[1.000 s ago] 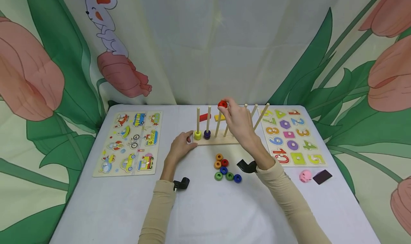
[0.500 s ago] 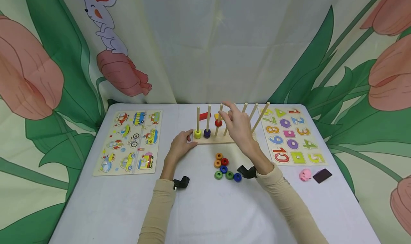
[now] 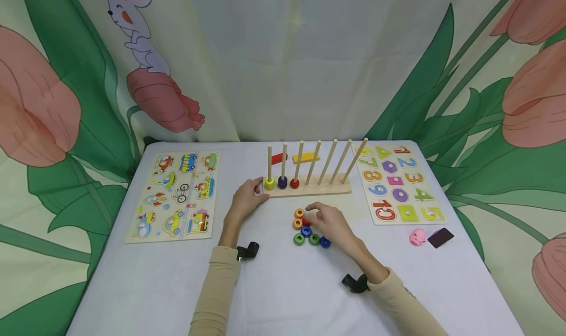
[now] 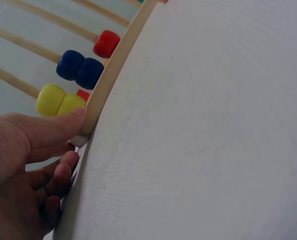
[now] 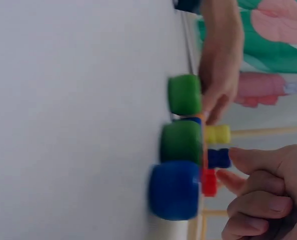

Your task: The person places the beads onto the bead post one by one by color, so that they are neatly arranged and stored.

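Note:
My left hand (image 3: 245, 198) pinches the left end of the wooden peg stand (image 3: 309, 189), thumb on the front of its base. The left wrist view shows two yellow beads (image 4: 61, 100), two dark blue beads (image 4: 81, 69) and one red bead (image 4: 107, 44) on the first three pegs. My right hand (image 3: 333, 225) reaches over the loose beads, thumb and index finger apart beside a loose red bead (image 3: 306, 221), partly covered by the fingers. Around it lie orange beads (image 3: 297, 223), green beads (image 3: 314, 239) and blue beads (image 3: 325, 242).
A vehicle puzzle board (image 3: 179, 198) lies at left, a number puzzle board (image 3: 400, 186) at right. A red block (image 3: 278, 158) and a yellow block (image 3: 306, 157) lie behind the stand. A pink pig figure (image 3: 417, 237) and a dark rectangle (image 3: 440, 238) sit front right.
The red bead my right hand held was let go onto the third peg and slid down to the base. My right hand then moved back to the loose beads. The left hand kept its hold.

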`<state>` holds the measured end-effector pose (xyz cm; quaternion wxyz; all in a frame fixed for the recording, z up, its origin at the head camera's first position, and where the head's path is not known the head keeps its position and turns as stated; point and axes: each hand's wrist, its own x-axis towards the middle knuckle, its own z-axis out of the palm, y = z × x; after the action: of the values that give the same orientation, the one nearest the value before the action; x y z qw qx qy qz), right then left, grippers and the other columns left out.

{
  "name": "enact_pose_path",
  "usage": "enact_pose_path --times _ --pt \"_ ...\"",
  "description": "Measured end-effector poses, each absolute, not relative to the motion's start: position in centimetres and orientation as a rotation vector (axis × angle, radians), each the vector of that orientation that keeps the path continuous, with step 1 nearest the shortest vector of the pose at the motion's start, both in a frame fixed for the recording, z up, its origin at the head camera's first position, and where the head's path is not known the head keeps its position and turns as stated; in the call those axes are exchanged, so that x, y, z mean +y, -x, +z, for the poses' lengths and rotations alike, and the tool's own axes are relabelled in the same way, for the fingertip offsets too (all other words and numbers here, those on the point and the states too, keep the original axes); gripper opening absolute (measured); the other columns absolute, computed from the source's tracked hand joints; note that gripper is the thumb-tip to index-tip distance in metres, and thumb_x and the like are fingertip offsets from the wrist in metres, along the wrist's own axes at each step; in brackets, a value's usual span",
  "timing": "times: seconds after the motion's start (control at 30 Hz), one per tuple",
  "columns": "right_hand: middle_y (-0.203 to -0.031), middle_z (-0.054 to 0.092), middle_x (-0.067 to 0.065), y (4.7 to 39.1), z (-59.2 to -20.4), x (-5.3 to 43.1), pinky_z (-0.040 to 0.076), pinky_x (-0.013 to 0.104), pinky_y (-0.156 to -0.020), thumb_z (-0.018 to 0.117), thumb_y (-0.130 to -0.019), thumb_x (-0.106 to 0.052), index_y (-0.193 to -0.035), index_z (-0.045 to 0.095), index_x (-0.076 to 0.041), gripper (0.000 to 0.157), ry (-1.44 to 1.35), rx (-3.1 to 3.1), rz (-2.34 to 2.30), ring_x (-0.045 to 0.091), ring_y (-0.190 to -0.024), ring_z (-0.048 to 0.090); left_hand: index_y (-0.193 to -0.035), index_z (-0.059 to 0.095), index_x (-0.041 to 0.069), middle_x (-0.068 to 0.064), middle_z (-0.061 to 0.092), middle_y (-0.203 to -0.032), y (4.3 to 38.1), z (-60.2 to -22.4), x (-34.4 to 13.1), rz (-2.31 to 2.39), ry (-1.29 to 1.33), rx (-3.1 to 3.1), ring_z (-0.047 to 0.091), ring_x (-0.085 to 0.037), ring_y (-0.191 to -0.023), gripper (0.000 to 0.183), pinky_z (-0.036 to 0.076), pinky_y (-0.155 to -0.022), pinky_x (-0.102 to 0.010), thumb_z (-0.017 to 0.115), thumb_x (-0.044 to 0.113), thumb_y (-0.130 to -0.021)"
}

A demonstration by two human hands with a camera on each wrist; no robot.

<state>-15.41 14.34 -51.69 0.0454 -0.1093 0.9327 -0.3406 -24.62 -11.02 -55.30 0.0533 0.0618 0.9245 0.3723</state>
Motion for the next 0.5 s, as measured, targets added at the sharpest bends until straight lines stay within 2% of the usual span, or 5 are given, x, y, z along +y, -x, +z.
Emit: enact_pose_path --times 0.27,0.5 --pt "-0.05 0.042 -0.006 14.8 -53.2 14.1 0.029 0.026 -0.043 0.066 -0.091 -0.023 -0.111 0.065 -0.006 0.026 0.372 2.867 -0.895 0.007 -0.041 0.038 -0.139 0.049 0.01 -0.004 0.05 -0.083 24.6 -55.6 -11.2 1.133 -0.173 2.813 0.044 -0.018 -0.068 0.066 0.032 -0.058 -0.03 0.074 0.031 -0.083" --pt "-0.052 0.044 -0.008 14.3 -52.9 14.3 0.028 0.024 -0.041 0.058 -0.096 -0.027 -0.114 0.061 -0.005 0.028 0.356 2.914 -0.877 0.006 -0.041 0.036 -0.139 0.05 0.008 -0.005 0.05 -0.082 24.7 -55.5 -11.2 1.161 -0.207 2.803 0.043 -0.019 -0.068 0.065 0.032 -0.058 -0.031 0.074 0.03 -0.083"
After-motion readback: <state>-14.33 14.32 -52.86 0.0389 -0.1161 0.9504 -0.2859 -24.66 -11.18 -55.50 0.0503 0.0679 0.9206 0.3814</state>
